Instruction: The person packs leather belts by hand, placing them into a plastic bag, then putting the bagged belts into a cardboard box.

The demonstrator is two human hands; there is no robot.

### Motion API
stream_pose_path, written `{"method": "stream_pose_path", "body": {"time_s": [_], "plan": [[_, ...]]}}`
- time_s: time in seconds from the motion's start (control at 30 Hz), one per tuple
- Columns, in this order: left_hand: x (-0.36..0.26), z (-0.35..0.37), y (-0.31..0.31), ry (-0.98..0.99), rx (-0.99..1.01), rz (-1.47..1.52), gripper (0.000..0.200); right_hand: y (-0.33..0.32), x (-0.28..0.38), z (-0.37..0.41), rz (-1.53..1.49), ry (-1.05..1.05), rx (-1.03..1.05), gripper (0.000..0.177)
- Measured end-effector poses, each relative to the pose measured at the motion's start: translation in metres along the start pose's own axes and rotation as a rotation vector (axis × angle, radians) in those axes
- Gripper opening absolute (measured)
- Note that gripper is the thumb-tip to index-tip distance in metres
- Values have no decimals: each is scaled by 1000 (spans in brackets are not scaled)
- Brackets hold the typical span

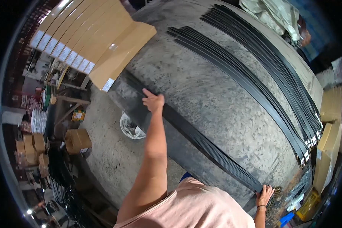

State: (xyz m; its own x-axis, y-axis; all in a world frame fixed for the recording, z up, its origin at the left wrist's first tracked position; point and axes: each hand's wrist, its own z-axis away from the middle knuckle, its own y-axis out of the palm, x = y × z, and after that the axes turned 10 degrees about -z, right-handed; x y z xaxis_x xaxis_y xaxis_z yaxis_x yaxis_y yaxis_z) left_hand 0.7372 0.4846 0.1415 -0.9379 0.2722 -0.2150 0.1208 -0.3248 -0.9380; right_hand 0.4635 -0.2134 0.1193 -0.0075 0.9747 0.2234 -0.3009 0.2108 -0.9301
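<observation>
L hand (154, 102) spread on bundled long flat black strips (207, 143), lying 10 to 4 o'clock on stained grey tabletop (231, 110); R hand (265, 194) at 4 o'clock end, grip unclear. White labels (108, 84), brown cardboard boxes (123, 53), 10 o'clock: txt illegible.

- Near bundle of strips (205, 142): black, smooth, plastic- or rubber-looking, mostly matt with a faint sheen along the edges.
- Middle bundle (235, 66) and far bundle (269, 49): the same smooth dark material, with soft grey highlights on the flat faces.
- Work surface (216, 98): grey, matt, scuffed and blotched with dark smudges; its base material cannot be told.
- Stacked boxes (117, 47): smooth brown cardboard with a slight sheen; their labels (109, 84) look like white paper.
- Floor (106, 163): rough, matt, concrete-like.
- Shirt (205, 207): soft, matt pink cloth.
- White sheeting (273, 15): crumpled, somewhat shiny, plastic-like.
</observation>
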Motion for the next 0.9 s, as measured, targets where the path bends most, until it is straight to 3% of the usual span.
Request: {"method": "stream_pose_path", "body": {"time_s": [0.07,0.13,0.17,0.2,0.3,0.33,0.4,0.47,0.6,0.67,0.73,0.77,0.8,0.83,0.9], "plan": [[4,-11,3,27,-23,104,91,-2,3,9,-6,-14,-43,72],[15,-25,18,227,-119,662,78,-16,21,7,3,-41,-64,70],[1,8,-28,52,171,864,76,-22,29,6,11,-51,-82,63],[0,20,-36,153,36,936,77,-17,25,9,96,-93,-105,57],[-2,-5,-50,431,30,1164,79,-9,40,20,95,-78,-47,54],[-7,-9,-57,504,333,1440,75,-14,49,21,89,-49,38,53],[-23,-39,-76,762,490,1464,65,-10,58,23,74,-118,10,53],[-76,31,-104,877,306,1331,61,-1,64,19,74,-157,24,54],[-140,118,-147,1422,479,1060,57,8,98,23,-15,-231,39,49],[-167,205,-141,1551,457,952,54,16,115,22,-23,-268,18,47],[-178,278,-115,1548,567,689,53,19,136,20,-43,-313,12,45],[-184,306,-78,1814,401,785,56,22,144,19,-59,-314,-10,44],[-184,335,-54,2048,162,569,62,26,151,17,-73,-315,-32,44],[-173,376,-43,2057,370,480,65,23,158,16,-83,-297,-18,44],[-159,412,41,2256,438,354,72,24,162,13,-147,-262,-43,44]]}}
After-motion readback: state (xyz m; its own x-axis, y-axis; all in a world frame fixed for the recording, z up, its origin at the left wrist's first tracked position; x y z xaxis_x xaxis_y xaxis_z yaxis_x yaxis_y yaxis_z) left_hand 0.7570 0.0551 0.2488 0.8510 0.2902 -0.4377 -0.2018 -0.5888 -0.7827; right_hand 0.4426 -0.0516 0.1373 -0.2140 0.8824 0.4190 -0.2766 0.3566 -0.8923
